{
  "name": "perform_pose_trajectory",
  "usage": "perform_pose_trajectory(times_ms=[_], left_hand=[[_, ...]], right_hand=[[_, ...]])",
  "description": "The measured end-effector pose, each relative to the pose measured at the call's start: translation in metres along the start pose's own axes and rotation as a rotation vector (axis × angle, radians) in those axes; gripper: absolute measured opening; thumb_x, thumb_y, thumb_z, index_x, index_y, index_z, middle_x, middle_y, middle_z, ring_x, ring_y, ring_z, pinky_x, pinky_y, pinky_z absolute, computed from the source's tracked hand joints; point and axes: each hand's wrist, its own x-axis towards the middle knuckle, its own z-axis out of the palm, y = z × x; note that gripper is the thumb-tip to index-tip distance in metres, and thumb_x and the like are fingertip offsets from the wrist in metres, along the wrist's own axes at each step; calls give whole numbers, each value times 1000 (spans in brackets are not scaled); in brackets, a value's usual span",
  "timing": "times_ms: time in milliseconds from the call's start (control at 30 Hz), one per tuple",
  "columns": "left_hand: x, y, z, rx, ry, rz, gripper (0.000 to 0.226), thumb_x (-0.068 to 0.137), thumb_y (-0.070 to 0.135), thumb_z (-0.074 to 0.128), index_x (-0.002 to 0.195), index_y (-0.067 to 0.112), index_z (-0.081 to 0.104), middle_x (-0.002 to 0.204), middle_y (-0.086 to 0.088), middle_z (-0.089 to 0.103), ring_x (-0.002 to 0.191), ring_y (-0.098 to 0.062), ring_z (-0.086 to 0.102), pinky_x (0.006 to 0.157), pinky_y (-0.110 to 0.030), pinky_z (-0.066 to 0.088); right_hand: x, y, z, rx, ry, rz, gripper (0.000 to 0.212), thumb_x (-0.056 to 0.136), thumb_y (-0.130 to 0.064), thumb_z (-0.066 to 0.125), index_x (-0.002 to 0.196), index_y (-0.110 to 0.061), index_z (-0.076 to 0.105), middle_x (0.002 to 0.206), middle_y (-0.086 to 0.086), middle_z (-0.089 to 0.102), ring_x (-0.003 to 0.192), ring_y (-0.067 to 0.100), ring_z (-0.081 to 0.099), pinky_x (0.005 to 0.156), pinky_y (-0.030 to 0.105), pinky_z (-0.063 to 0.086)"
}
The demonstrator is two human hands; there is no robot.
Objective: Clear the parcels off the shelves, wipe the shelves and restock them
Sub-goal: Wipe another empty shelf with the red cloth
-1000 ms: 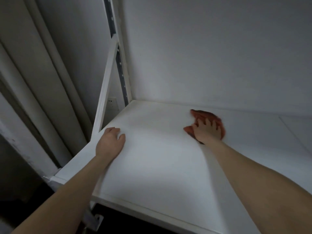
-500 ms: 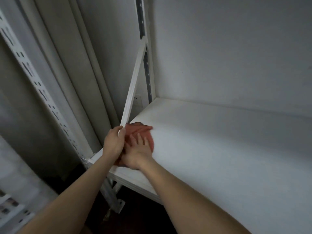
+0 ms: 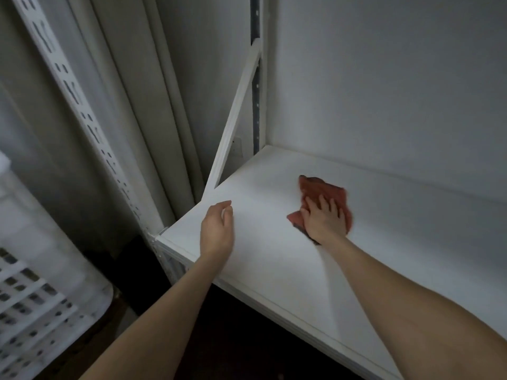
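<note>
A white shelf board (image 3: pixel 274 270) fills the middle and right of the head view, bare of parcels. A reddish-brown cloth (image 3: pixel 321 192) lies on it toward the back left. My right hand (image 3: pixel 323 222) presses flat on the cloth with straight fingers. My left hand (image 3: pixel 216 231) rests at the shelf's left edge near the front corner, fingers loosely curled, holding nothing.
A white diagonal brace (image 3: pixel 236 111) rises from the shelf's left edge to the rear upright (image 3: pixel 256 78). A perforated front upright (image 3: pixel 79 100) stands at the left. A white slotted crate (image 3: pixel 30 305) sits at the lower left. A plain wall backs the shelf.
My right hand has slid the cloth from the left front edge back toward the right and rear. My left hand stays at the left edge.
</note>
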Motion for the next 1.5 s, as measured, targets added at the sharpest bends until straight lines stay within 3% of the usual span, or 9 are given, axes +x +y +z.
perform_pose_trajectory(times_ms=[133,333,467,600,767,967,1067,1167,1500], left_hand=[[-11,5,-20,-51,17,-84,34,101,20,37,127,11,57,128,-1,56,120,-16,50,95,-18,32],[-34,-4,-64,33,-9,-160,33,101,20,40,128,8,56,128,-8,56,120,-20,50,95,-22,34],[-57,1,-87,82,-48,-243,36,101,24,41,131,10,54,132,-7,55,122,-22,51,99,-30,38],[-84,23,-102,96,-144,-315,38,101,27,41,133,11,51,133,-5,54,121,-20,51,99,-31,40],[-125,70,-131,96,-225,-381,37,100,26,44,133,11,51,129,-5,55,122,-20,51,101,-33,42],[-182,152,-180,106,-240,-525,42,101,30,42,138,12,47,135,-5,53,125,-20,48,101,-31,38],[-205,198,-198,54,-214,-567,41,100,29,42,136,10,48,134,-8,54,124,-22,50,101,-32,39],[-228,246,-207,76,-246,-555,41,100,29,42,136,10,48,135,-9,53,124,-23,49,100,-32,38],[-364,387,-210,190,-507,-426,40,99,27,45,134,9,50,133,-14,53,125,-28,47,98,-30,35]], right_hand=[[-19,-39,5,5,-62,28,57,100,-54,22,154,-36,14,163,3,2,149,30,-4,120,45,-2],[-88,-148,35,-59,-210,-416,59,99,-57,25,153,-39,10,163,1,-5,149,27,-11,120,44,-6],[-115,-140,37,-38,-236,-482,57,99,-55,32,152,-42,17,163,-4,1,149,22,-5,120,39,-1],[-140,-102,22,11,-187,-391,44,100,-43,43,145,-40,40,159,-5,22,144,21,18,113,29,17],[-194,-57,-20,270,-263,4,20,94,-25,55,109,-20,67,118,-1,60,107,18,57,81,24,40],[-270,-44,-113,496,-530,258,23,89,-5,61,101,-19,75,121,2,67,108,22,62,87,20,46],[-324,-48,-169,832,-631,412,22,90,1,62,112,2,66,105,3,68,95,21,64,63,21,54],[-372,-41,-205,920,-664,399,24,88,-9,68,112,-12,72,91,2,71,83,16,66,63,24,50],[-533,57,-322,1201,-508,450,45,87,15,47,96,-20,73,74,-10,72,62,-2,68,59,16,51]])
